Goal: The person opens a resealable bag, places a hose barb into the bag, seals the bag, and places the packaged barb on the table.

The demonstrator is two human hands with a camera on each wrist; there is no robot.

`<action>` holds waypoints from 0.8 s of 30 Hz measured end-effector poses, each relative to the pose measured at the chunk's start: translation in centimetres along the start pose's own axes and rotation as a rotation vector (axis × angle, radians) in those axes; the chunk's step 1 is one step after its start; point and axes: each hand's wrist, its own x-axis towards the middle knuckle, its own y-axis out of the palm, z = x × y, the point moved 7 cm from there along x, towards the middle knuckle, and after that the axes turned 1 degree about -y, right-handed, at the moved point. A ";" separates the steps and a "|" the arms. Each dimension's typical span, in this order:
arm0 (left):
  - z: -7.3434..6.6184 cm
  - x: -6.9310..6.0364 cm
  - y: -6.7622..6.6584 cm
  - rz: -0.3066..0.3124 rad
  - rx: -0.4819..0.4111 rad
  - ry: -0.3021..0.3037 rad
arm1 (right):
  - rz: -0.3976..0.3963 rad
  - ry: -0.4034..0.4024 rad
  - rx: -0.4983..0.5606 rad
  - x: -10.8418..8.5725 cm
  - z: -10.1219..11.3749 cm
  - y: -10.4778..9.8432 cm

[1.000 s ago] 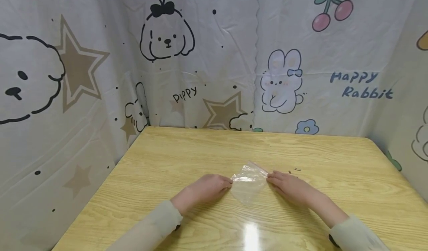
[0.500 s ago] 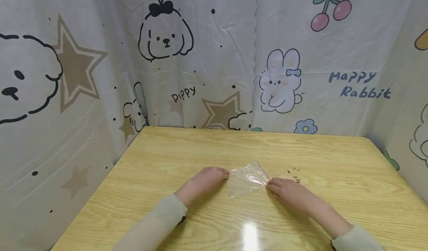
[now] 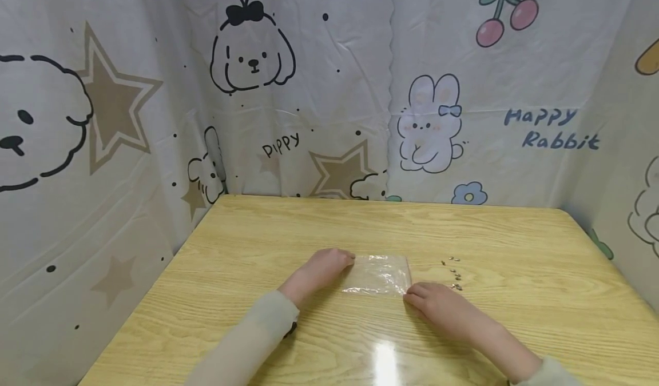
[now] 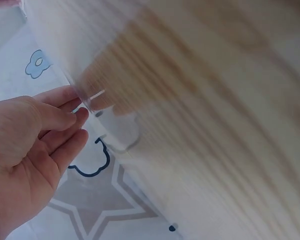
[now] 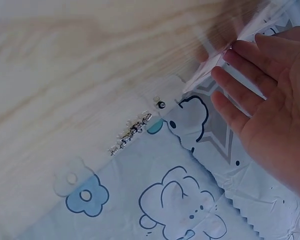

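Note:
A clear plastic zip bag (image 3: 381, 274) lies on the wooden table, its zip edge on the right side. My left hand (image 3: 329, 266) pinches its far left corner, the other fingers loosely bent. In the left wrist view, the left hand (image 4: 35, 145) shows its thumb and index finger at the bag's edge. At the near right corner my right hand (image 3: 440, 309) pinches the bag. The right wrist view shows the right hand (image 5: 270, 95) with its index fingertip at the pinkish zip edge. Several small metallic pieces (image 3: 455, 277) lie to the right of the bag.
The wooden table (image 3: 288, 226) runs back to a printed cloth curtain (image 3: 319, 88). The curtain also hangs along the left and right sides. Small metal pieces (image 5: 132, 132) also show near the table's edge in the right wrist view.
The bag has turned from a slanted position to lie squarer and flatter. My left hand moved away from me, my right hand came nearer. More small metal pieces have become visible.

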 end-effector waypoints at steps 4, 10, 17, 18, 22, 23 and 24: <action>-0.2 0.2 -0.1 -0.008 0.013 -0.006 | -0.008 0.008 -0.006 -0.2 0.2 -0.1; -0.3 0.3 0.1 0.019 0.032 -0.028 | -0.003 0.013 -0.001 -0.3 0.3 -0.1; -0.5 0.1 0.0 0.003 0.032 -0.035 | 0.006 0.036 0.084 -0.3 -0.5 -0.5; -0.5 0.1 0.0 0.001 0.031 -0.037 | 0.006 0.063 0.120 -0.3 -0.9 -0.7; -0.4 0.1 -0.2 -0.010 0.008 -0.048 | 0.008 0.237 0.332 -0.2 -3.2 -0.9; -0.4 0.0 -0.2 -0.010 0.002 -0.053 | 0.013 0.292 0.390 -0.2 -3.9 -0.9; -0.4 0.0 -0.3 -0.015 -0.007 -0.059 | 0.014 0.335 0.448 -0.1 -4.4 -0.9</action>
